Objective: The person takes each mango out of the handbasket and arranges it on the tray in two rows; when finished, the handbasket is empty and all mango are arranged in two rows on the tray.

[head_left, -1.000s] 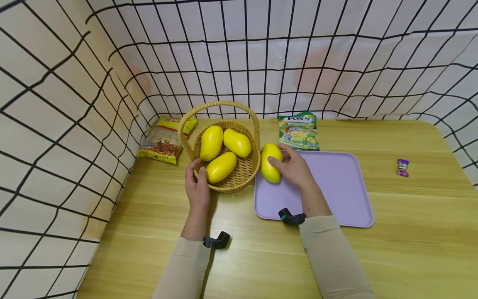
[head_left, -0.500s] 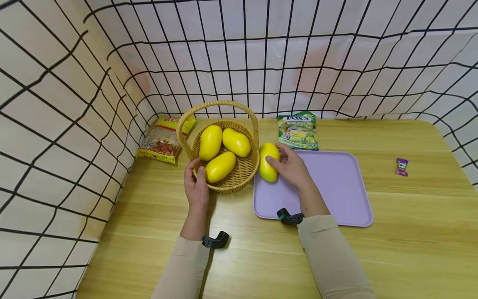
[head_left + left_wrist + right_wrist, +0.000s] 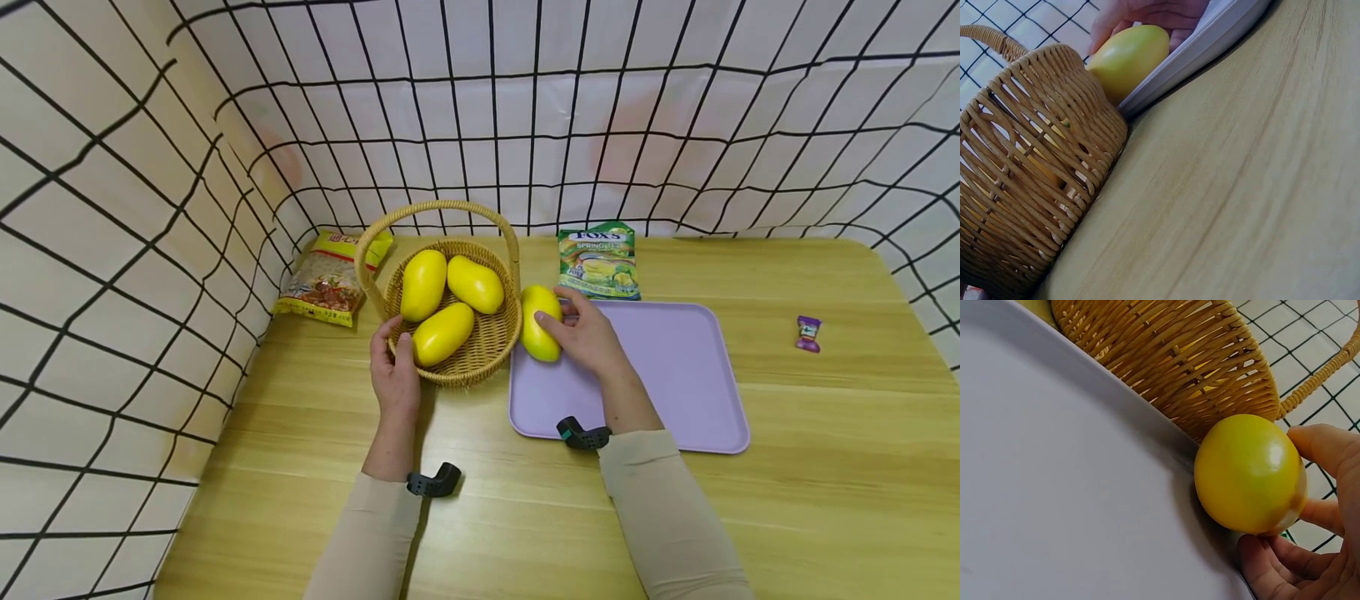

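At the tray (image 3: 667, 367), right hand (image 3: 595, 337) still gripping a mango (image 3: 537, 340), left hand (image 3: 395, 379) still holding the basket (image 3: 468, 376)

Yellow mango (image 3: 542, 344) partly covered by the right hand (image 3: 594, 340) on its three o'clock side, wicker basket (image 3: 1047, 131) cut off at nine in the left wrist view, mangoes inside (image 3: 444, 335) mostly hidden there, small purple packet (image 3: 808, 333) illegible at three, sleeves (image 3: 675, 517) cropped at six.

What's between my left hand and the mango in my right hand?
The wicker basket, with three mangoes inside, lies between your left hand and the mango in your right hand. The head view shows it.
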The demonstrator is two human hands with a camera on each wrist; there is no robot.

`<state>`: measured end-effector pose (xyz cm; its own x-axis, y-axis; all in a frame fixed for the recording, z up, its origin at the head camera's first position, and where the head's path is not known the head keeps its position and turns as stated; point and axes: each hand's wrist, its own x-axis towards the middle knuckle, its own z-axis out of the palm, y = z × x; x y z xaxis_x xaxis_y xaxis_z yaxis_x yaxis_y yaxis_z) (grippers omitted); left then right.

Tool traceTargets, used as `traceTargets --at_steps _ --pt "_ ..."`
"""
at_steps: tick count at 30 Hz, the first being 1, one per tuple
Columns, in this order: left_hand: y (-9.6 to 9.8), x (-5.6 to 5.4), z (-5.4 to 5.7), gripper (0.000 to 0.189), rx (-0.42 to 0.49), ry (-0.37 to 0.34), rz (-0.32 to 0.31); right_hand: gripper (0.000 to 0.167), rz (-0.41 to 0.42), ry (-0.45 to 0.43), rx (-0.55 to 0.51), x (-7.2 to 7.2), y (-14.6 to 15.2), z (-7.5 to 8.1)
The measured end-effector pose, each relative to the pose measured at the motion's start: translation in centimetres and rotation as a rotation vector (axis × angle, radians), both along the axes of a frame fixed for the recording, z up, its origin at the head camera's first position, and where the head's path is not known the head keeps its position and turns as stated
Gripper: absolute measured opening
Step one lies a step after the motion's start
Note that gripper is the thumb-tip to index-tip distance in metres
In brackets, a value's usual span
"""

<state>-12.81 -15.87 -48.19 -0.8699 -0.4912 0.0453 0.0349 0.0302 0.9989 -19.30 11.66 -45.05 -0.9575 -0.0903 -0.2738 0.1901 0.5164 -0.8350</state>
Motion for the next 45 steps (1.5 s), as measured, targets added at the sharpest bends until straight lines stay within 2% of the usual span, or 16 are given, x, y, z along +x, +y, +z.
traceTargets --at_steps 22,35,41,45 --pt "0.1 0.1 0.0 0.034 -0.014 0.027 0.009 0.074 0.005 -0.019 0.073 0.2 0.3 0.8" --pt "0.2 0.0 0.0 0.032 -0.018 0.037 0.015 0.076 0.0 -0.025 0.111 0.2 0.4 0.7" --pt "0.2 -0.1 0.0 0.032 -0.012 0.043 0.015 0.077 0.015 -0.008 0.146 0.3 0.5 0.7" --pt "0.2 0.0 0.0 0.034 -0.013 0.036 0.012 0.078 0.016 0.032 0.166 0.5 0.7 1.5"
